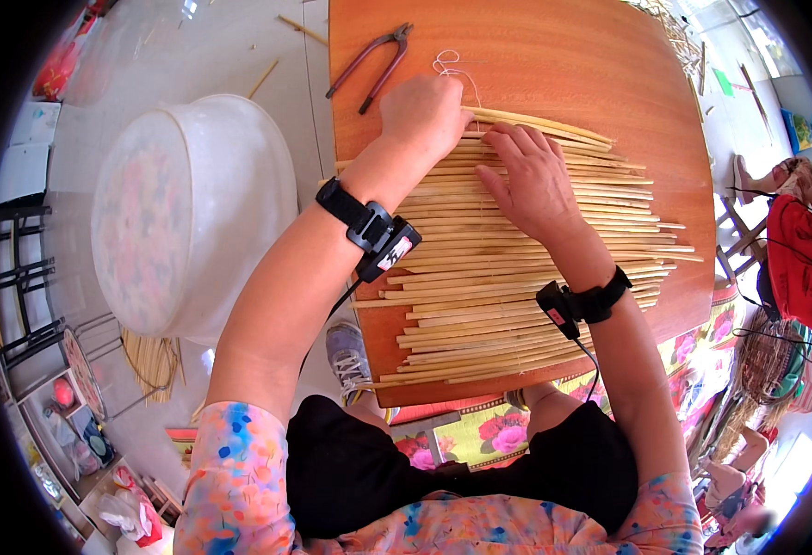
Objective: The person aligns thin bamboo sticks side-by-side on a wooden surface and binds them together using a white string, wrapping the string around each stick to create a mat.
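Observation:
A mat of pale straw-coloured stalks [517, 268] lies side by side across the wooden table, with thin cross lines of string visible between them. At its far edge my left hand [422, 118] is closed, and a loose white string [455, 71] loops out from under its fingers. What the fingertips pinch is partly hidden by the hand. My right hand [533, 180] rests on the far stalks, its fingers stretched out and thumb apart, close to my left hand. Both wrists wear black straps with small devices.
Red-handled pliers [373, 67] lie at the table's far left corner. Left of the table [554, 46] stands a large whitish translucent tub [239, 185]. A person sits at the right beside a red bag [799, 264]. A bundle of stalks [151, 365] is on the floor at left.

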Motion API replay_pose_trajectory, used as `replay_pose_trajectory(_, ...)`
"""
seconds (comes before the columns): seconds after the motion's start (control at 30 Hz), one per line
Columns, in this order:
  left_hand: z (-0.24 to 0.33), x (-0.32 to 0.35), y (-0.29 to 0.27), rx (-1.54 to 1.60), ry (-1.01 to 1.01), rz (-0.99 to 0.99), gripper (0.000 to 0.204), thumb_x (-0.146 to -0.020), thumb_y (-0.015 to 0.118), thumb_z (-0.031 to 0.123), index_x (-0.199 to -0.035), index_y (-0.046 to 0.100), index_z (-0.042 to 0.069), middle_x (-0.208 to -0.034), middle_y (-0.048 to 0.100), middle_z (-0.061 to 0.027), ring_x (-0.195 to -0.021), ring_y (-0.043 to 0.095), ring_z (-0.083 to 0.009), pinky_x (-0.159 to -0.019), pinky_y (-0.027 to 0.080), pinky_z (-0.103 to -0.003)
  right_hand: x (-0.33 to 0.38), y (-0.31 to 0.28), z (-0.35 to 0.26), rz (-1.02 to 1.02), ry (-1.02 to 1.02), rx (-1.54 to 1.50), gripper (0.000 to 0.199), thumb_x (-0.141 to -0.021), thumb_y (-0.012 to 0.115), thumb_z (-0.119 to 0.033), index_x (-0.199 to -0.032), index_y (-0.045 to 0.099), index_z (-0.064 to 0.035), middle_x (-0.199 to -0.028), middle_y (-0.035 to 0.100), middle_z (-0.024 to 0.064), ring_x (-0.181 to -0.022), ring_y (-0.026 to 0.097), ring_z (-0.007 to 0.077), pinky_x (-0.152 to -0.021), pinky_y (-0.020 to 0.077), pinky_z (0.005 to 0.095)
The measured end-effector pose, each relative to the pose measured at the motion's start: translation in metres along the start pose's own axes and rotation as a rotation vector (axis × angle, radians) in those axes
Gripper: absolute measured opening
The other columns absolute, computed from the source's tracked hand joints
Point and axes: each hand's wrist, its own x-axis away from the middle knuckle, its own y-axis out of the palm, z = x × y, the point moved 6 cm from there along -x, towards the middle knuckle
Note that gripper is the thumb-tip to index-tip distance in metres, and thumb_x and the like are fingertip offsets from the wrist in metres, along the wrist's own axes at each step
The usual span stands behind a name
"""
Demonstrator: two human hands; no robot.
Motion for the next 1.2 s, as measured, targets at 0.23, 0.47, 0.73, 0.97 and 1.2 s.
replay_pose_trajectory(0.23, 0.000, 0.003, -0.002, 0.093, 0.115, 0.050, 0.010, -0.087, 0.071, 0.021, -0.087, 0.070, 0.011, -0.084, 0.070, -0.0081, -0.082, 0.068, -0.0320, -0.068, 0.054, -0.045, 0.001, -0.002, 0.005, 0.106, 0.061, 0.002, 0.037, -0.087, 0.070, -0.024, -0.120, 0.062, -0.0091, -0.121, 0.062, 0.0073, -0.116, 0.056, 0.0286, -0.096, 0.0442, 0.0440)
replay_pose_trajectory(0.47, -0.002, -0.003, -0.003, 0.118, 0.242, 0.275, 0.012, -0.088, 0.062, 0.007, -0.097, 0.069, 0.012, -0.107, 0.064, -0.0073, -0.096, 0.065, -0.0304, -0.075, 0.054, -0.046, 0.001, -0.002, 0.007, 0.122, 0.044, 0.033, 0.041, -0.087, 0.069, -0.021, -0.125, 0.059, -0.0082, -0.130, 0.060, 0.0085, -0.123, 0.054, 0.0301, -0.098, 0.0435, 0.0460)
replay_pose_trajectory(0.73, 0.009, -0.029, 0.003, -0.068, 0.510, 0.030, 0.010, -0.084, 0.065, 0.007, -0.092, 0.070, 0.011, -0.103, 0.062, -0.0055, -0.103, 0.063, -0.0268, -0.078, 0.056, -0.041, -0.019, 0.007, 0.011, 0.069, 0.052, 0.013, 0.045, -0.092, 0.063, -0.020, -0.135, 0.053, -0.0078, -0.140, 0.056, 0.0096, -0.130, 0.050, 0.0318, -0.104, 0.0410, 0.0487)
replay_pose_trajectory(0.97, 0.006, -0.032, 0.005, -0.142, 0.538, -0.025, 0.010, -0.085, 0.063, 0.011, -0.091, 0.071, 0.010, -0.101, 0.062, -0.0064, -0.105, 0.062, -0.0259, -0.080, 0.056, -0.040, -0.021, 0.018, 0.013, -0.014, 0.029, 0.018, 0.046, -0.094, 0.061, -0.023, -0.137, 0.051, -0.0091, -0.139, 0.057, 0.0095, -0.132, 0.048, 0.0302, -0.107, 0.0385, 0.0515)
replay_pose_trajectory(1.2, 0.012, -0.029, 0.002, -0.234, 0.574, 0.155, 0.011, -0.088, 0.059, 0.010, -0.098, 0.064, 0.011, -0.102, 0.061, -0.0050, -0.102, 0.061, -0.0262, -0.078, 0.054, -0.041, -0.014, 0.019, 0.005, -0.005, 0.004, 0.012, 0.047, -0.091, 0.064, -0.025, -0.134, 0.055, -0.0070, -0.138, 0.058, 0.0106, -0.132, 0.049, 0.0303, -0.109, 0.0373, 0.0509)
